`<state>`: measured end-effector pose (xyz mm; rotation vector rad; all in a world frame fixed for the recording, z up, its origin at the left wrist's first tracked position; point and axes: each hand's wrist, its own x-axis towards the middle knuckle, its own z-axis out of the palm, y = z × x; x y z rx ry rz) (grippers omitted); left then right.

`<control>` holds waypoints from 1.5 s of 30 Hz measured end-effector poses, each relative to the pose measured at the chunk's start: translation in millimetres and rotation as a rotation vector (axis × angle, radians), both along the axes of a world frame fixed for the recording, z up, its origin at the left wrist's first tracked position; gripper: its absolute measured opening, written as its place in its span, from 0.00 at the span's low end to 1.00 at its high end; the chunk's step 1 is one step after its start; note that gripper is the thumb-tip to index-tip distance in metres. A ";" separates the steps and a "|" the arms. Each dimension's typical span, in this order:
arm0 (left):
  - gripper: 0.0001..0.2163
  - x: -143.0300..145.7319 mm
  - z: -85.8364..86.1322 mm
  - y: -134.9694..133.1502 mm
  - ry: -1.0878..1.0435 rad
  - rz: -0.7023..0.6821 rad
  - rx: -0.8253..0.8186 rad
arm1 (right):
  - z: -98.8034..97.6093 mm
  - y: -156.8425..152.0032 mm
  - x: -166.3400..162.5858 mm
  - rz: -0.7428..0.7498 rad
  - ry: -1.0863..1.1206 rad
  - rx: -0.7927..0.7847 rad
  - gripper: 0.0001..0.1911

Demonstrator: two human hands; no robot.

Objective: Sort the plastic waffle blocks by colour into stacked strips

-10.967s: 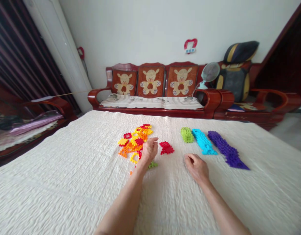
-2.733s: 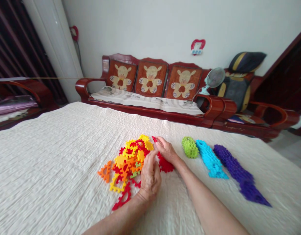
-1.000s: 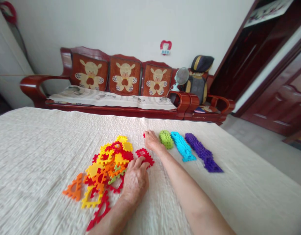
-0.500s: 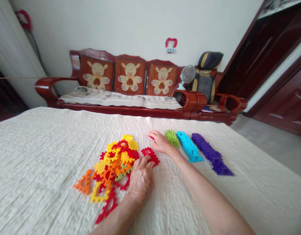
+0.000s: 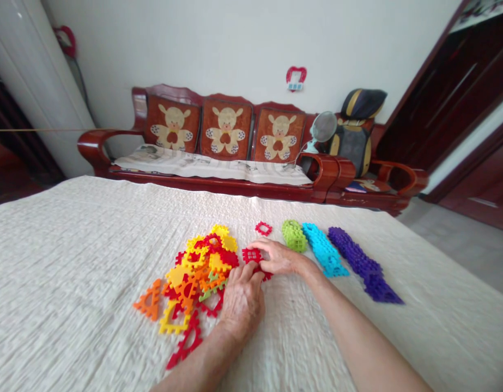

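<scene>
Beside the mixed heap, my left hand [image 5: 242, 294] rests with curled fingertips gripping red plastic interlocking tiles. My right hand [image 5: 280, 257] reaches in from the right, its thumb and fingers closed around the same red tiles. The red window-patterned tile [image 5: 251, 254] shows just past the fingers; the rest of the red pieces is partly hidden under both hands. A single red frame tile [image 5: 263, 228] lies flat beyond my right hand. Left of my left hand spreads the heap of yellow [image 5: 178, 276], orange and red tiles, with a green one among them.
Overlapping rows of green tiles [image 5: 294, 236], light blue tiles [image 5: 325, 250] and purple tiles [image 5: 359, 261] lie to the right on the cream tablecloth [image 5: 79, 261]. Behind the table stand a wooden sofa [image 5: 218, 182] with bear cushions, a small fan [image 5: 323, 128] and an armchair.
My right hand has put down the red frame tile at the far side and come back toward me to the red tiles at my left hand. The view has shifted slightly left.
</scene>
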<state>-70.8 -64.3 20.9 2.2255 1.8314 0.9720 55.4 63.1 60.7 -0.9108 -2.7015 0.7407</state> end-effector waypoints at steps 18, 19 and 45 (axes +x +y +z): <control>0.14 1.2 -3.0 1.1 0.006 0.001 -0.002 | 17.1 42.3 -19.0 -0.497 -0.376 0.463 0.15; 0.15 1.3 -2.9 1.1 0.006 0.000 -0.005 | 15.6 43.2 -18.9 -0.492 -0.406 0.444 0.15; 0.15 1.0 -0.9 0.8 0.001 0.007 -0.010 | 20.9 26.7 3.2 -0.096 -0.210 0.253 0.33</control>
